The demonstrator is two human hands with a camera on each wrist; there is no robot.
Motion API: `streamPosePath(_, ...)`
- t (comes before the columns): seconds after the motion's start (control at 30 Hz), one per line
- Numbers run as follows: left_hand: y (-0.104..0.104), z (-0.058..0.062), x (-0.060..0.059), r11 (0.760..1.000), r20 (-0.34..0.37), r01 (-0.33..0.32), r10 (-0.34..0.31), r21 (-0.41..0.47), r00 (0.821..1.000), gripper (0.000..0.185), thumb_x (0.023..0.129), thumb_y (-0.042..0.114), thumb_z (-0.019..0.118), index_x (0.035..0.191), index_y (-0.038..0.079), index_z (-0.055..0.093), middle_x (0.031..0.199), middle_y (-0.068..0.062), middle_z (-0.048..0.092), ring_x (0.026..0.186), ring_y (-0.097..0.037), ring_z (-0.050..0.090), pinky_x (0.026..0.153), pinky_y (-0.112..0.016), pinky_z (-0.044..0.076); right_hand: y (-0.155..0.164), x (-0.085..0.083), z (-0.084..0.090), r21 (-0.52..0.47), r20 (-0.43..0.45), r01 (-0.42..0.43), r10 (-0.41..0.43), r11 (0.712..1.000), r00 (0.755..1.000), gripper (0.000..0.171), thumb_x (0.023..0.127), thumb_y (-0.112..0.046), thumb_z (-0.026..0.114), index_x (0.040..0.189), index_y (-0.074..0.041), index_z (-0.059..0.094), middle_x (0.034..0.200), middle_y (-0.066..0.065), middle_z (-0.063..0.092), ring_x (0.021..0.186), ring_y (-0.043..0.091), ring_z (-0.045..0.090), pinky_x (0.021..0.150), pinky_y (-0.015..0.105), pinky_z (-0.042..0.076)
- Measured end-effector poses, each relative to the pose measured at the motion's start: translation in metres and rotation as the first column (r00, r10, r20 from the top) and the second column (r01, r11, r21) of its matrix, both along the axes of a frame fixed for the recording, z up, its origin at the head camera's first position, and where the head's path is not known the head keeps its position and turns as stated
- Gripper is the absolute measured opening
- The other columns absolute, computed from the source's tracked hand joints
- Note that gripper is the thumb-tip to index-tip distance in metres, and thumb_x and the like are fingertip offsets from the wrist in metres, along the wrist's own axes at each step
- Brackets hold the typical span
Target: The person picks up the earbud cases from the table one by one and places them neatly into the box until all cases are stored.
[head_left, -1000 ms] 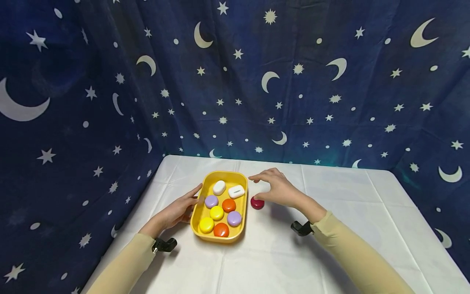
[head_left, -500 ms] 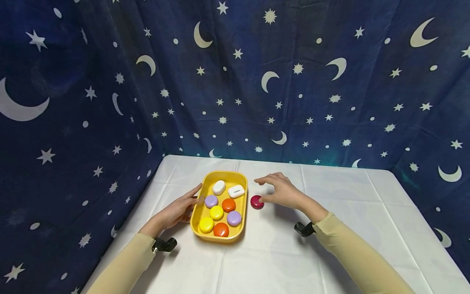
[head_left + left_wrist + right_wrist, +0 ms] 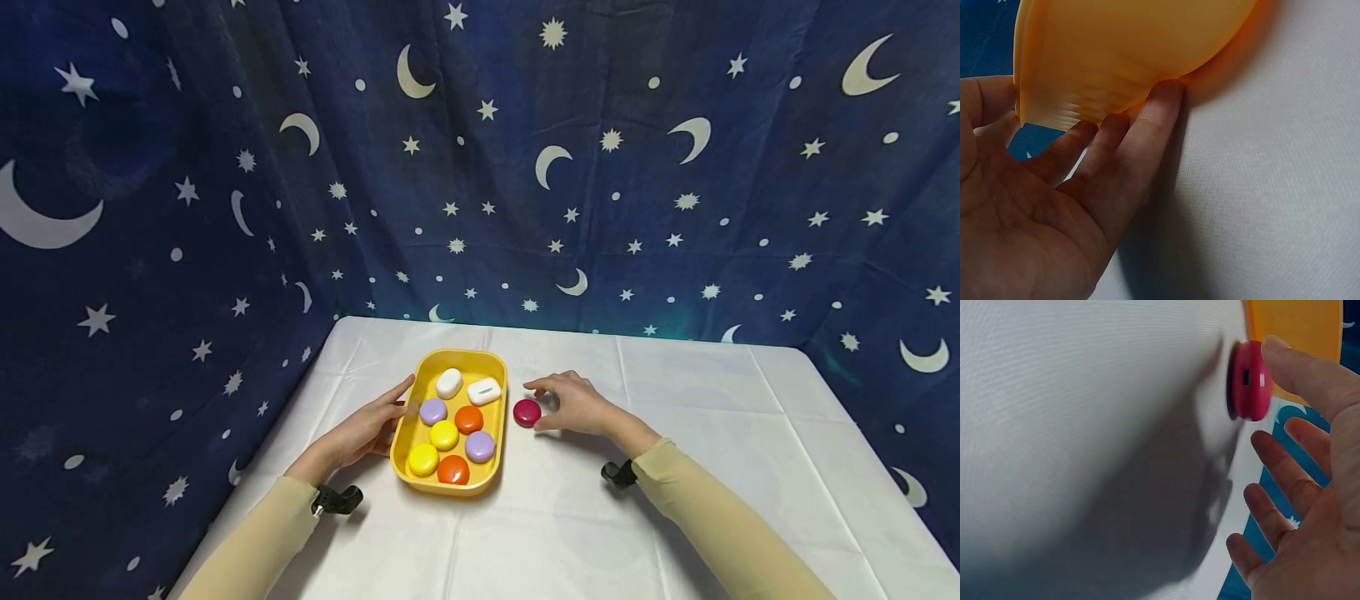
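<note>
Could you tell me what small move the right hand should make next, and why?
Probably close the right hand on the red case. Its thumb already touches the case, which lies on the table beside the yellow tray, and the fingers are open. The left hand steadies the tray.

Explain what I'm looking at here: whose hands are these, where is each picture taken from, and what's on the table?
A person works with two bare hands, no machine. The wide picture comes from a head camera; the two close-ups come from small cameras strapped at each wrist. On the white tablecloth sits a yellow tray holding eight small cases: two white, two purple, two yellow, two orange. The left hand rests straight fingers against the tray's side. The right hand reaches a dark red round case lying beside the tray; its thumb touches the case, which is not gripped.
</note>
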State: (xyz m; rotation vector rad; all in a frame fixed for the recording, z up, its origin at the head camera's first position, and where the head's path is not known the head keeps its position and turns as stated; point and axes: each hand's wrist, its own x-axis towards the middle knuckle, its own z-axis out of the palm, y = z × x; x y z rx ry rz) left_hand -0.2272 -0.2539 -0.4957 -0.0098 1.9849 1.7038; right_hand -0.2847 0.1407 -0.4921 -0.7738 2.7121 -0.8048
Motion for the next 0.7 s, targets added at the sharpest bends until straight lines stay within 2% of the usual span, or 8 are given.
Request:
streamPosePath(0.5, 0.000, -0.001, -0.001, 1.000, 0.001, -0.006, 0.006, -0.020, 1.000, 0.065, 0.106, 0.031, 0.049, 0.163, 0.042, 0.020, 0.143, -0.020, 0.049, 0.108, -0.027, 0.059, 0.077, -0.040, 0.059, -0.005, -0.004, -0.014, 0.035, 0.004, 0.042, -0.043, 0.998, 0.999, 0.067, 0.073, -0.039, 0.092, 0.133, -0.022, 0.068, 0.118, -0.005, 0.067, 0.111, 0.020, 0.049, 0.099, 0.047, 0.039)
streamPosePath(0.7, 0.000, -0.001, 0.000, 1.000, 0.007, -0.009, 0.009, -0.016, 1.000, 0.065, 0.107, 0.030, 0.048, 0.163, 0.042, 0.020, 0.147, -0.020, 0.047, 0.109, -0.027, 0.060, 0.078, -0.041, 0.059, -0.007, -0.004, -0.015, 0.040, 0.005, 0.039, -0.039, 0.998, 0.999, 0.065, 0.073, -0.039, 0.092, 0.132, -0.023, 0.069, 0.117, -0.005, 0.067, 0.112, 0.020, 0.049, 0.099, 0.048, 0.038)
